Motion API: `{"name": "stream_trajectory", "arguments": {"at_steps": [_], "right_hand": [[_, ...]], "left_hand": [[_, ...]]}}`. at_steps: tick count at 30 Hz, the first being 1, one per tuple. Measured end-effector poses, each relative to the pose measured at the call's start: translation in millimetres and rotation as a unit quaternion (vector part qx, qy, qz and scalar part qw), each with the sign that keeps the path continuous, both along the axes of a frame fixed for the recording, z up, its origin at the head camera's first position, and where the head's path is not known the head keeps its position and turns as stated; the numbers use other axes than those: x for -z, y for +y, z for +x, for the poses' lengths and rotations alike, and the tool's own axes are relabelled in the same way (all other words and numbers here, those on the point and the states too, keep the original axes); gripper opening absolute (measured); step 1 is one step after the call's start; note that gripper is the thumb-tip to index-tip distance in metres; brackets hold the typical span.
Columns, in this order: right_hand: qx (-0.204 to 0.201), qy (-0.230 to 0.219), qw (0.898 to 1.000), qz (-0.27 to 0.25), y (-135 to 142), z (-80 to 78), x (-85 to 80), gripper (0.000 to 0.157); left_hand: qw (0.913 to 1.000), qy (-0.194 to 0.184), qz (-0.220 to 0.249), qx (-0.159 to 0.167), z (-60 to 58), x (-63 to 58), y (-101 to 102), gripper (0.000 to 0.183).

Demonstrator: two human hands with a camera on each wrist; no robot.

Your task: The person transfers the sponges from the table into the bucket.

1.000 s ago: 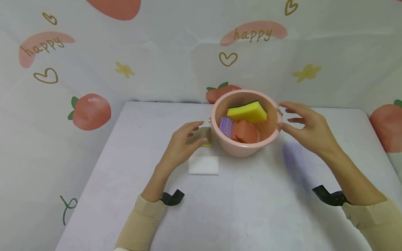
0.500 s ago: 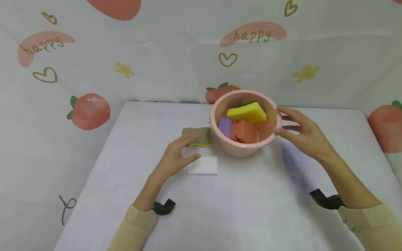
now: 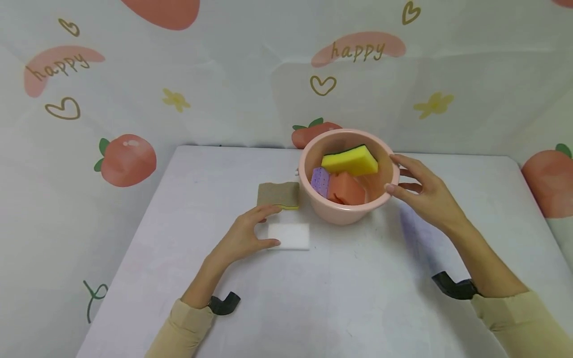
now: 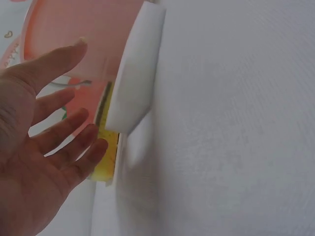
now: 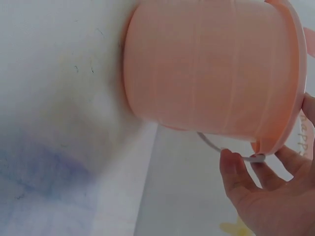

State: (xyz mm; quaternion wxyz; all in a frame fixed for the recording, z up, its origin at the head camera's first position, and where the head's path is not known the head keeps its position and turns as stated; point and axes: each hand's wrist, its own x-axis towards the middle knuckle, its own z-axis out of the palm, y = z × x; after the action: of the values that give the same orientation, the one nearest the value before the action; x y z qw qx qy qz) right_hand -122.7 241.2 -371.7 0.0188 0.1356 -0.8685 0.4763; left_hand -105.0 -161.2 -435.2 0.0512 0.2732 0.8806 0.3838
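Observation:
My left hand (image 3: pixel 239 238) is spread over the near left edge of a white sponge pad (image 3: pixel 293 236) lying on the table. In the left wrist view, a gap shows between the fingers (image 4: pixel 81 132) and the white sponge pad (image 4: pixel 138 69). Just behind it lies a yellow sponge with a grey-brown top (image 3: pixel 279 194). My right hand (image 3: pixel 427 196) touches the right rim of a pink bucket (image 3: pixel 340 214), thumb and forefinger apart along it. Inside the bucket are a yellow sponge (image 3: pixel 353 161), a purple sponge (image 3: pixel 320 181) and an orange sponge (image 3: pixel 346 189).
The white table (image 3: pixel 358 298) ends at a back edge close behind the bucket. A patterned cloth (image 3: pixel 224 74) hangs there. A thin bucket handle (image 5: pixel 211 142) hangs beside my right fingers. A bluish patch (image 3: pixel 416 228) marks the tabletop under my right forearm.
My left hand has moved from over the grey-topped sponge toward me, to the white sponge pad. My right hand has moved slightly left against the bucket rim. The sponges have stayed put.

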Motion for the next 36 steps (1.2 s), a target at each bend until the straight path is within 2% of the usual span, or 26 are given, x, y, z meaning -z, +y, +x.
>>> {"name": "stream_trajectory", "arguments": {"at_steps": [4, 11, 20, 28, 31, 36], "right_hand": [[0.005, -0.009, 1.000, 0.003, -1.6, 1.6, -1.9, 0.067], [0.015, -0.032, 0.999, 0.006, -6.5, 7.1, -9.8, 0.068], [0.008, -0.034, 0.999, 0.000, -1.4, 2.2, 1.4, 0.069], [0.009, -0.039, 0.999, -0.002, -1.0, 1.5, 3.5, 0.068], [0.010, -0.042, 0.999, 0.001, -2.6, 3.2, -0.2, 0.069], [0.006, -0.038, 0.999, -0.001, -11.3, 11.0, -17.1, 0.067]], "left_hand": [[0.9997, -0.019, -0.011, 0.004, 0.5, 4.1, -1.1, 0.070], [0.9989, -0.019, -0.040, 0.015, 0.8, 10.3, -4.6, 0.068], [0.9976, -0.022, -0.058, 0.030, 2.1, 15.1, -4.8, 0.070], [0.9960, -0.017, -0.082, 0.032, 1.4, 18.7, -3.0, 0.070], [0.9956, -0.018, -0.087, 0.030, 1.4, 18.6, -1.8, 0.071], [0.9946, -0.025, -0.097, 0.026, 1.1, 17.9, 0.1, 0.071]]}}
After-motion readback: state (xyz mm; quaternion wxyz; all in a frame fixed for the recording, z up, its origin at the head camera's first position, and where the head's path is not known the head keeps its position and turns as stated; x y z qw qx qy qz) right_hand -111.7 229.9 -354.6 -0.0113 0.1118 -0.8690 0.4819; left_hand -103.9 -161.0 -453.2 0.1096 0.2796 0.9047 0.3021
